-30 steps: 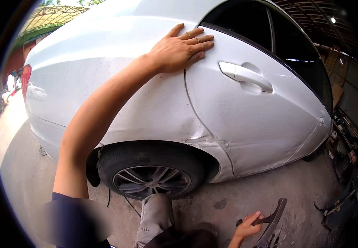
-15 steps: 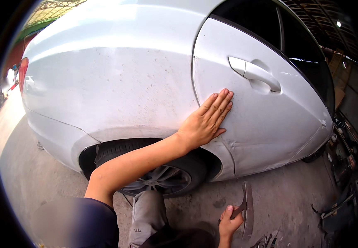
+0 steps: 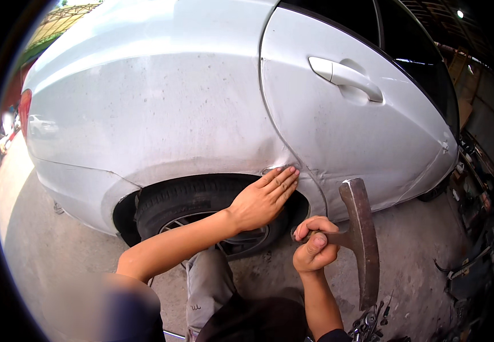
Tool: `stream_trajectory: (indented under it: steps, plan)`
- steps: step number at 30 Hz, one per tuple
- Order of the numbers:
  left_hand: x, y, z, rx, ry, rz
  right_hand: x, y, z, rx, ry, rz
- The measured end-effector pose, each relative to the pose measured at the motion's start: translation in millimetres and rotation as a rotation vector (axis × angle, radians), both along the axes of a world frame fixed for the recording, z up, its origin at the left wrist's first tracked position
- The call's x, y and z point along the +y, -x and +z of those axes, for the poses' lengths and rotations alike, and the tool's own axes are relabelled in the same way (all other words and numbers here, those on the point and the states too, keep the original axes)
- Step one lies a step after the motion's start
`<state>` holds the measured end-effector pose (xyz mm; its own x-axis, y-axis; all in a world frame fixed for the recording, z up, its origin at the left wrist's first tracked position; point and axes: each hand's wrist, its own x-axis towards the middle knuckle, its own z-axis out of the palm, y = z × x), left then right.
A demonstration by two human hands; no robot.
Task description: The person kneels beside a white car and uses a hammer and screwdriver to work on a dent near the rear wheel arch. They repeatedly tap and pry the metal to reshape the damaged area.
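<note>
My left hand [image 3: 263, 196] lies with its fingers outstretched on the edge of the wheel arch, its fingertips near the seam between the rear panel and the door. A dent with creased metal [image 3: 278, 154] shows just above those fingertips on the white car's rear panel [image 3: 161, 108]. Lower right, my right hand [image 3: 316, 245] is closed around the short handle of a hammer [image 3: 364, 239]. The hammer has a long, slightly curved, worn metal head, raised upright beside the lower part of the rear door [image 3: 338, 137].
Behind my left forearm is the rear wheel [image 3: 201, 199]. The door handle [image 3: 349, 80] sits higher up. Several hand tools [image 3: 369, 325] lie on the concrete floor [image 3: 412, 245] near my right forearm. Dark parts and clutter [image 3: 475, 245] line the right side.
My left hand has slid down and left from the door to the wheel arch edge. My right hand has raised the hammer closer to the car. The view has shifted slightly.
</note>
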<state>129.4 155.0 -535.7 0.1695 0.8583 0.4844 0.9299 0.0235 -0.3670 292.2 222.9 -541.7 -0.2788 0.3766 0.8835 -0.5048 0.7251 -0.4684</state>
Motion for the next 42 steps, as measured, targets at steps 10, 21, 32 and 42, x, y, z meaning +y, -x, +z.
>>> stream_trajectory:
  steps: [10,21,32,42]
  plan:
    - [-139,-22,11,-0.211,-0.149,-0.278,-75,12,-23,-0.306,0.646,-0.118]
    - [-29,-7,-20,-0.632,-0.086,-0.164,-34,-61,-143,-0.391,0.758,-0.077]
    - [101,-31,-49,-2.195,-0.454,-0.368,-7,-213,-232,-0.516,1.270,-0.318]
    - [121,-29,-45,-2.193,-0.522,-0.606,-5,-228,-251,-0.441,1.450,-0.337]
